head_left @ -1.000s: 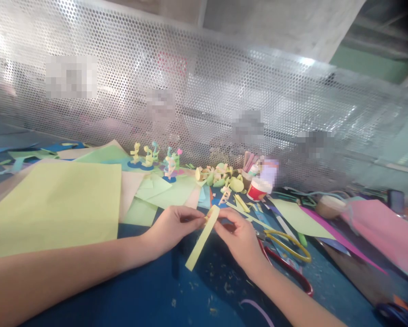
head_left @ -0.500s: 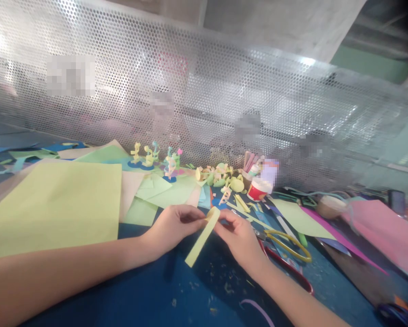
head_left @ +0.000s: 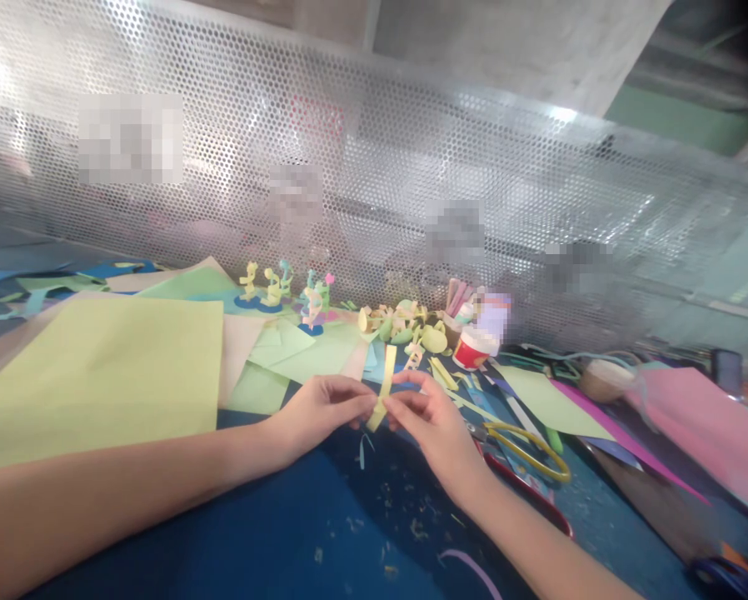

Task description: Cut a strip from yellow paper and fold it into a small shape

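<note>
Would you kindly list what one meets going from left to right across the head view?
Large yellow-green paper sheet → left hand → thin yellow paper strip → right hand → yellow-handled scissors → pink paper sheet.

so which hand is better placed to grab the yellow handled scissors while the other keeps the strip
Right. The right hand pinches the yellow paper strip just beside the scissors, which lie on its side. The left hand also pinches the strip, so it could probably hold it alone.

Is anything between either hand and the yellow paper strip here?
Nothing visible. The left hand and right hand both pinch the yellow paper strip directly, above the blue table.
</note>
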{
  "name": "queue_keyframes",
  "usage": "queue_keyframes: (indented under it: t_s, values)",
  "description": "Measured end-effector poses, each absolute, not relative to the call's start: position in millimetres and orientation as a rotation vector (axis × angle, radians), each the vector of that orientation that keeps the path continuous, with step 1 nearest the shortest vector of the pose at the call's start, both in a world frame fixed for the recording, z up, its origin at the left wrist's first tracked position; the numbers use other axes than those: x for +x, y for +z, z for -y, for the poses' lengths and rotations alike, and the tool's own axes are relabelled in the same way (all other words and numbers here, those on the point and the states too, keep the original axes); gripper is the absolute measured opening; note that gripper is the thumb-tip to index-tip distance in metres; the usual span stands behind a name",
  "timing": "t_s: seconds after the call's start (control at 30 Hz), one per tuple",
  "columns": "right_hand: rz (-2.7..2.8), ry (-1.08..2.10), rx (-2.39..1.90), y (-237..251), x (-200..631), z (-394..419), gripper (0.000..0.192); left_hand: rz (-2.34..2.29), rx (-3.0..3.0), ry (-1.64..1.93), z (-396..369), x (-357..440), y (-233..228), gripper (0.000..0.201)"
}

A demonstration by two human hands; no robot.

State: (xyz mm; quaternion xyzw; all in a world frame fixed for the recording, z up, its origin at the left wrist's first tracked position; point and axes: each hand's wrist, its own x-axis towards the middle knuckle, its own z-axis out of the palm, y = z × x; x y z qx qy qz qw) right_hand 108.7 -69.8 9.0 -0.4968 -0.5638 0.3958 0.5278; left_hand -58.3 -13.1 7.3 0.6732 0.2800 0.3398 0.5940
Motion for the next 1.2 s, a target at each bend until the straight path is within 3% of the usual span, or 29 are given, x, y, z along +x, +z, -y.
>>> queue_keyframes:
  t_s: [0.37, 0.7, 1.2]
  values:
    - [1.338, 0.951, -1.13, 10.4, 108.3, 70.2, 0.016, -0.713, 1.494, 0.858, 11.8, -58.5, 4.8, 0.024]
    - [1.678, 0.467, -1.133, 5.3, 105.5, 74.5, 0.014, -0.702, 1.411, 0.855, 9.8, -57.8, 2.4, 0.023]
    - [1.513, 0.654, -1.244, 11.4, 105.3, 73.8, 0.009, -0.678, 1.432, 0.803, 14.3, -58.7, 7.6, 0.025]
